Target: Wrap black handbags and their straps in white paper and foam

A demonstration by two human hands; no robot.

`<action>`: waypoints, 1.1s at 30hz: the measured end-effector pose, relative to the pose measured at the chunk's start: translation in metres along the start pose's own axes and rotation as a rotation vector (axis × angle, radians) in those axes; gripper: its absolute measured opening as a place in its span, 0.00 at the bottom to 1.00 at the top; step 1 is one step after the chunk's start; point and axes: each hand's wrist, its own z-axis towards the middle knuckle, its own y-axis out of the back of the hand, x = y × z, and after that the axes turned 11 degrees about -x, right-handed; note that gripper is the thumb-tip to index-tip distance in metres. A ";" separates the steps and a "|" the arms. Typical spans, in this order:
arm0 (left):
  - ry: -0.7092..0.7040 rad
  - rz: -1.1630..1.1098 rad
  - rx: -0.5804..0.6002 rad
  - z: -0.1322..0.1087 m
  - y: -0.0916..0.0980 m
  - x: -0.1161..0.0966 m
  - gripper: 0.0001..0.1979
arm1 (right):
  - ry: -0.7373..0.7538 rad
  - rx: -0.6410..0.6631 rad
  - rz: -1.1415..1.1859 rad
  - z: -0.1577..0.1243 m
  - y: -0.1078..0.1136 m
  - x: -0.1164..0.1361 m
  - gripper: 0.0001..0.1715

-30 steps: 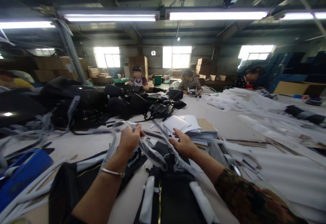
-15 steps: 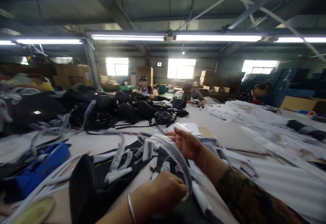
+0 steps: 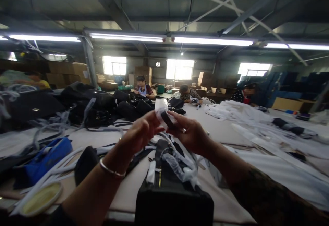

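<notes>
While the right hand (image 3: pixel 191 132) pinches a plastic-wrapped black strap (image 3: pixel 168 119) above the black zippered bag (image 3: pixel 174 203), the left hand (image 3: pixel 140 130) lies beside it, grip indeterminable; light, even pressure should keep the wrapping (image 3: pixel 160 105) smooth.

**Left hand (image 3: pixel 145 130) and right hand (image 3: pixel 189 131) raised at a narrow black strip in shiny clear plastic wrapping (image 3: pixel 167 119)**

The right hand pinches the strip; the left hand, slightly blurred, is at its other side, its grip unclear. A silver metal bangle (image 3: pixel 111 170) circles the left wrist. Below stands a boxy black bag with a gold zip (image 3: pixel 174 203), plastic-wrapped straps (image 3: pixel 177 167) lying across its top. On the pale worktop (image 3: pixel 223 123), a bright blue container (image 3: pixel 48 161) sits left, near a round yellowish disc with a pale rim (image 3: pixel 41 198). Heaped black bags (image 3: pixel 97 106) lie beyond; white sheets (image 3: pixel 239 111) pile up on the right.
</notes>
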 end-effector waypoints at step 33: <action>0.248 0.317 -0.544 -0.095 0.006 0.074 0.26 | -0.881 -0.272 0.718 -0.033 -0.047 -0.035 0.22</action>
